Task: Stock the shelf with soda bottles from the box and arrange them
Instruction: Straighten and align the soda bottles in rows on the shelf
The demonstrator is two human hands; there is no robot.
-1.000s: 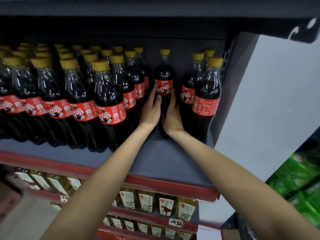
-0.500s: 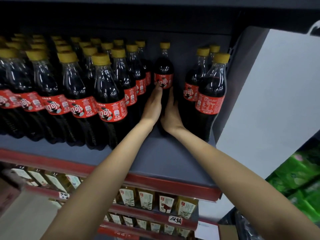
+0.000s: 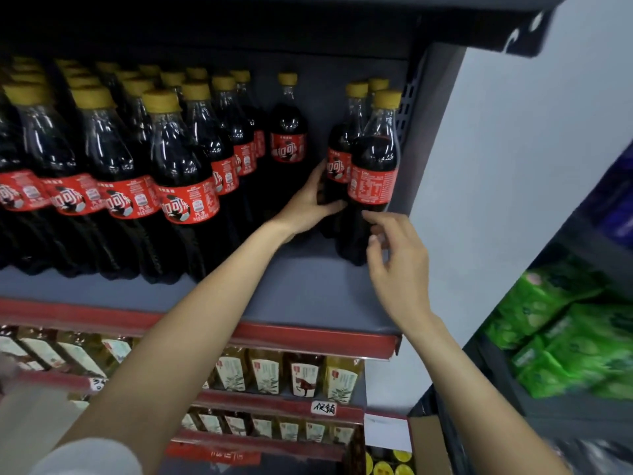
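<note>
Cola bottles with yellow caps and red labels stand in rows on the grey shelf (image 3: 301,296), most packed to the left. A lone bottle (image 3: 288,132) stands far back in the gap. At the right end, the left hand (image 3: 308,204) curls round the second bottle (image 3: 337,166) of a short column. The right hand (image 3: 394,265), fingers loosely bent, holds nothing, fingertips touching the front bottle (image 3: 373,173).
</note>
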